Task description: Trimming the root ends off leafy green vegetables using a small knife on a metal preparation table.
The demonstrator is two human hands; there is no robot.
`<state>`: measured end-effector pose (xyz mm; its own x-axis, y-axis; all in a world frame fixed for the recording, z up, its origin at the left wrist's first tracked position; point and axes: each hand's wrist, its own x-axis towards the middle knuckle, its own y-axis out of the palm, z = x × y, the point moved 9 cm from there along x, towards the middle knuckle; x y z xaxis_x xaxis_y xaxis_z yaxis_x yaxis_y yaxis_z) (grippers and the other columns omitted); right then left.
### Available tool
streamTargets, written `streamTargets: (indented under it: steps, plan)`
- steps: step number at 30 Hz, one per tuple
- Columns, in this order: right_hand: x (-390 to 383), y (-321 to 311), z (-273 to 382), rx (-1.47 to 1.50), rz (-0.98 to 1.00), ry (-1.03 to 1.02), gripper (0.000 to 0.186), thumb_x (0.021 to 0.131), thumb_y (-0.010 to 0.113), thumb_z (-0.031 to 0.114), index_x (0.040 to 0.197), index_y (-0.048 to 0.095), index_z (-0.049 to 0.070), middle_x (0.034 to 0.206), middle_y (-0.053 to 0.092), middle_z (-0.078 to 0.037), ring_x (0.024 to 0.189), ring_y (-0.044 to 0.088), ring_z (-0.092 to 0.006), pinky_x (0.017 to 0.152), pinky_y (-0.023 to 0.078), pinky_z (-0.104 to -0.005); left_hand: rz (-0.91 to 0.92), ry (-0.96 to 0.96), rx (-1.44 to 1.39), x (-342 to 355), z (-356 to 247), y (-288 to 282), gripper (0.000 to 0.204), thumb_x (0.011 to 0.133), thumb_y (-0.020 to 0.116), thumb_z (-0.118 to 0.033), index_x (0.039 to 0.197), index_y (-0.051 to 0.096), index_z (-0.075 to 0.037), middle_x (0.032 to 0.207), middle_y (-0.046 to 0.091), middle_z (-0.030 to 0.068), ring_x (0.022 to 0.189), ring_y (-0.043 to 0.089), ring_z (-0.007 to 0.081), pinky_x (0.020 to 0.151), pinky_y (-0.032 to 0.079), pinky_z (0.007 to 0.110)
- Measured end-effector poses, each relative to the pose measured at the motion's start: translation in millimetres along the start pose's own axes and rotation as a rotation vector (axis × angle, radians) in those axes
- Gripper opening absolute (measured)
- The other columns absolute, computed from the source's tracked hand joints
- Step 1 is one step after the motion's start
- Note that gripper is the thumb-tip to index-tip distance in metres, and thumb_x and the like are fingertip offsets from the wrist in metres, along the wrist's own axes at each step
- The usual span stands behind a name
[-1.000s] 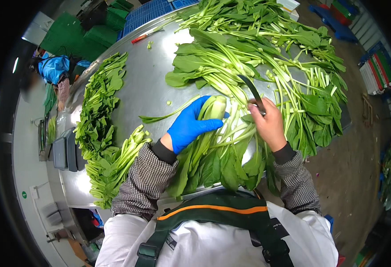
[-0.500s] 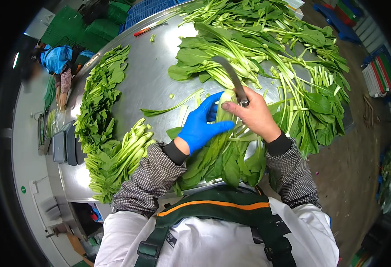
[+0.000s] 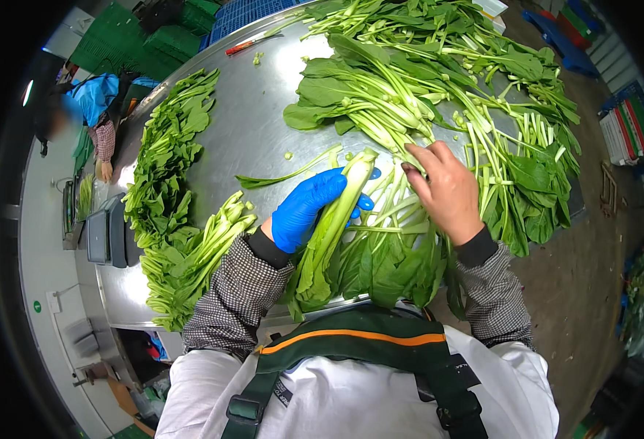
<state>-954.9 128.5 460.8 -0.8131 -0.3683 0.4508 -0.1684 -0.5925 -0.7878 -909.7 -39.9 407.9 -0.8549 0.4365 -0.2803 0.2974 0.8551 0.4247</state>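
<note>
My left hand (image 3: 314, 208), in a blue glove, is closed around a long leafy green (image 3: 351, 194), its pale base upward. Just to the right, my bare right hand (image 3: 439, 186) has its fingers curled over pale stems of the heap; what it holds is hidden, with only a small dark bit by the thumb. Loose greens (image 3: 380, 271) lie beneath both hands on the steel table (image 3: 256, 124). A loose leaf stalk (image 3: 278, 178) lies left of the held green, and a large bunch (image 3: 351, 95) lies beyond my hands.
Rows of greens (image 3: 164, 161) line the table's left; heaps (image 3: 527, 168) cover its right. A red-handled tool (image 3: 245, 45) lies near the far edge beside crates (image 3: 237, 18). A co-worker in blue (image 3: 95, 102) works at left, behind a grey device (image 3: 106, 230). Stacked trays (image 3: 626, 124) stand at right.
The curved knife seen earlier in my right hand no longer shows. That hand has moved right, off the held green, while my left hand has shifted slightly left with it.
</note>
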Motion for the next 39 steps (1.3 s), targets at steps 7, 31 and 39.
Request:
streamTargets:
  steps: [7, 31, 39]
  plan:
    - [1.7, 7.7, 19.9, 0.029, -0.131, -0.131, 0.018, 0.078, 0.070, 0.016, 0.094, 0.063, 0.009, 0.079, 0.054, -0.006, 0.072, 0.059, -0.0260, 0.060, 0.049, -0.0375, 0.008, -0.052, 0.022, -3.4, 8.3, 11.8, 0.061, 0.095, 0.052, -0.044, 0.136, 0.047, 0.000, 0.100, 0.068, 0.0073, 0.080, 0.064, 0.0094, 0.066, 0.050, 0.018]
    - [3.6, 64.3, -37.6, 1.135, 0.202, 0.741, 0.038, 0.091, 0.063, 0.038, 0.090, 0.063, 0.000, 0.059, 0.055, -0.002, 0.045, 0.047, -0.0066, 0.042, 0.039, -0.0209, -0.043, 0.035, 0.432, 21.4, 3.5, 24.3, 0.061, 0.095, 0.059, -0.028, 0.145, 0.035, -0.001, 0.126, 0.056, 0.0134, 0.112, 0.056, 0.0196, 0.100, 0.042, 0.032]
    - [12.4, 81.2, -34.9, 1.026, 0.215, 0.685, 0.034, 0.095, 0.055, 0.033, 0.091, 0.065, 0.001, 0.060, 0.051, 0.002, 0.045, 0.042, -0.0045, 0.041, 0.036, -0.0211, 0.085, 0.184, -0.716, 9.2, -16.5, -61.1, 0.055, 0.101, 0.042, -0.025, 0.147, 0.025, 0.000, 0.130, 0.053, 0.0230, 0.106, 0.062, 0.0306, 0.103, 0.044, 0.049]
